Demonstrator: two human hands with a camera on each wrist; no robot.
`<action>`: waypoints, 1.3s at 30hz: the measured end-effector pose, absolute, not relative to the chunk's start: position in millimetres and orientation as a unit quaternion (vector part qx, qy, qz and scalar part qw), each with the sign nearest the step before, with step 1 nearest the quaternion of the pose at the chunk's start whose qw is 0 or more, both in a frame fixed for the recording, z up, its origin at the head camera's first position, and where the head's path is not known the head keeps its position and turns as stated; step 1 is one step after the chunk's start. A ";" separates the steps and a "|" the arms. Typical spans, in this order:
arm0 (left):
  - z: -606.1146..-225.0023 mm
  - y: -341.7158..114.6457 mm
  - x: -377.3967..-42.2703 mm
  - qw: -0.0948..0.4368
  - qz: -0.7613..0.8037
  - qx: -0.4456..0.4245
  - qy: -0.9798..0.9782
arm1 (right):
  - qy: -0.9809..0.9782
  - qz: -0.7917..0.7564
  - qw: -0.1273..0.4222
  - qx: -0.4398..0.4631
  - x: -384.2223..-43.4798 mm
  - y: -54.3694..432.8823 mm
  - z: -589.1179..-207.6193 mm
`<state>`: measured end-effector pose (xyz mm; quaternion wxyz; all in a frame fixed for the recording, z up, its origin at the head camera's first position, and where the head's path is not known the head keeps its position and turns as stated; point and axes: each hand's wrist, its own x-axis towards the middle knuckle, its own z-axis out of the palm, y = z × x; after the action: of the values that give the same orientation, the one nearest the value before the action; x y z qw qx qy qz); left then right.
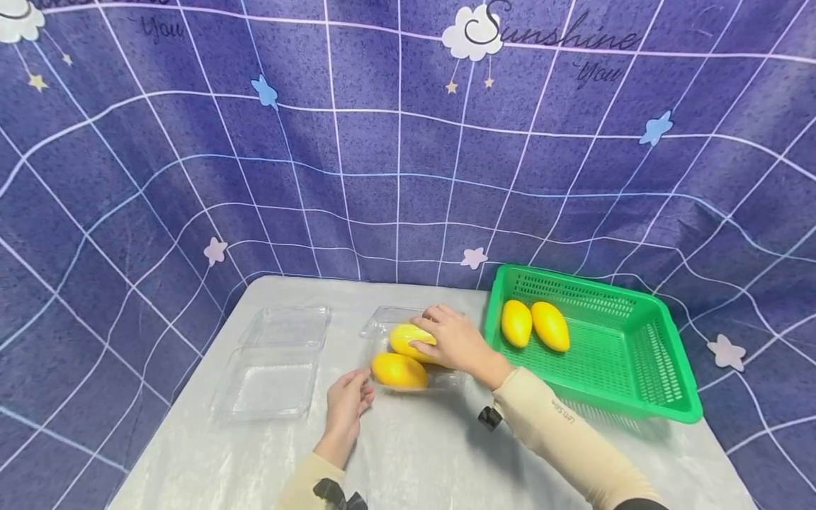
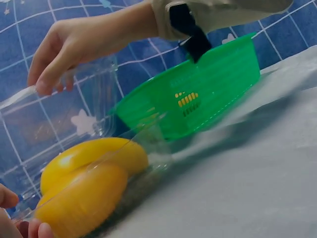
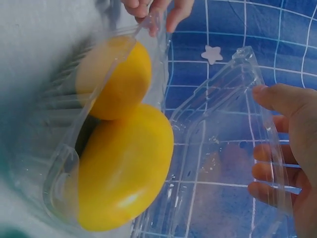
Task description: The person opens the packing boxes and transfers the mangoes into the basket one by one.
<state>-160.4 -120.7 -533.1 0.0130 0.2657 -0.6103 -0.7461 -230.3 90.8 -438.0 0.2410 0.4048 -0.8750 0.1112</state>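
Two yellow mangoes [image 1: 399,371] [image 3: 130,166] lie side by side in the base of a clear plastic clamshell box [image 1: 446,381]. My right hand [image 1: 455,341] grips the outer edge of the box's raised lid [image 3: 218,148], thumb on one face and fingers behind it. In the left wrist view the lid stands tilted up behind the mangoes. At the left end of the box, my left hand [image 1: 347,402] pinches its rim near a corner; only some of its fingertips [image 2: 44,231] show in the left wrist view.
A green plastic basket [image 1: 669,354] stands to the right, with two more mangoes [image 1: 550,326] at its left side. Another clear clamshell box [image 1: 268,379] lies opened out on the left of the white-covered table [image 1: 255,460]. A blue patterned curtain [image 1: 395,177] hangs behind.
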 end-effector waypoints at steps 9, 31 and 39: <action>-537.3 -130.6 -167.2 0.024 -0.740 0.247 -0.625 | -0.861 0.113 0.247 0.430 -234.8 94.4 -431.0; -536.7 -133.0 -157.7 0.016 -0.726 0.249 -0.641 | -0.854 0.115 0.310 0.403 -287.6 107.4 -401.6; -537.3 -132.9 -156.7 0.007 -0.720 0.259 -0.644 | -0.873 0.102 0.295 0.376 -311.2 119.6 -398.7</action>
<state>-156.7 -132.9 -537.3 0.0073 0.2589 -0.6440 -0.7198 -311.2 119.6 -398.7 0.2946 0.3759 -0.8726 0.1022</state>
